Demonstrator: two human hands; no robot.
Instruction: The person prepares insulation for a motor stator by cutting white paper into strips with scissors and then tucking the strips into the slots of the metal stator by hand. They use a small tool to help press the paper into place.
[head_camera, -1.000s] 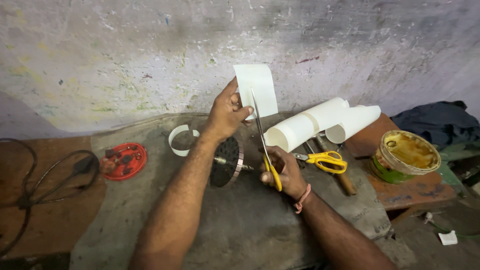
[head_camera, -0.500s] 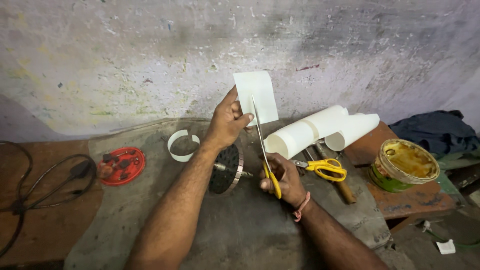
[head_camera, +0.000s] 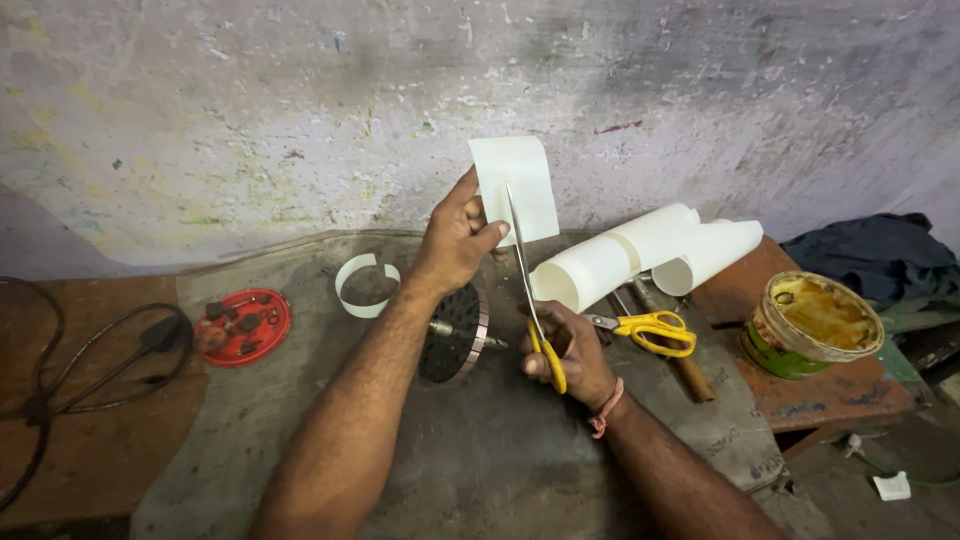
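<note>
**The grey worktop and what lies on it**

A worn grey worktop (head_camera: 480, 460) runs to the wall. On it lie a red lid (head_camera: 243, 327) near the left edge, a white strip loop (head_camera: 364, 284), a round metal rotor (head_camera: 458, 332) mid-slab, and two white paper rolls (head_camera: 640, 252) with spare scissors (head_camera: 650, 330) towards the right edge.

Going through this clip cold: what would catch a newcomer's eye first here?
First, the white paper sheet held up at centre against the stained wall by the left hand, with the long scissors in the right hand slicing up into it. Next, the white paper rolls lying just to the right, a second pair of yellow-handled scissors before them, and the red lid of small parts at left.
</note>
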